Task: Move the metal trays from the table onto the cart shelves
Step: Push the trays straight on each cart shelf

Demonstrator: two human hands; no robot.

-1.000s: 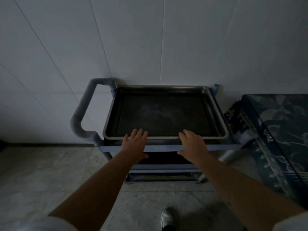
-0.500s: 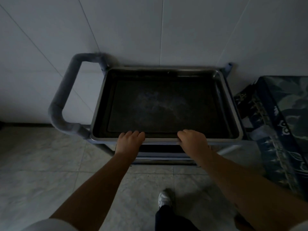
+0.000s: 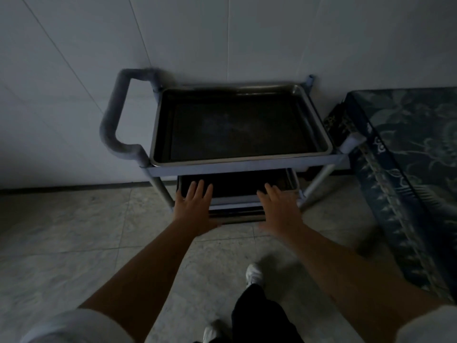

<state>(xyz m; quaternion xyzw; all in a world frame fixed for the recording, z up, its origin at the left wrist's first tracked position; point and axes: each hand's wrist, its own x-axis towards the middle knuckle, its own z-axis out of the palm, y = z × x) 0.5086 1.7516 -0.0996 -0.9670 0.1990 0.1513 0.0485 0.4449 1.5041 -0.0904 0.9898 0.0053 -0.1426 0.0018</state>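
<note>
Tiled floor (image 3: 61,243) | cart (image 3: 247,165): tray (image 3: 237,125) | left hand (image 3: 195,209), right hand (image 3: 280,209) empty

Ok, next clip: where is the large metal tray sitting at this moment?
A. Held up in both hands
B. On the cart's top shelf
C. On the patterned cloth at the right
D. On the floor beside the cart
B: the metal tray lies flat on the top shelf of the cart, while the left hand and right hand are open and lower, in front of the shelf beneath.

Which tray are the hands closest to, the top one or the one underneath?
The lower tray, on the shelf under the top one. Both open hands, left hand and right hand, hover at its front edge, below the top tray.
</note>
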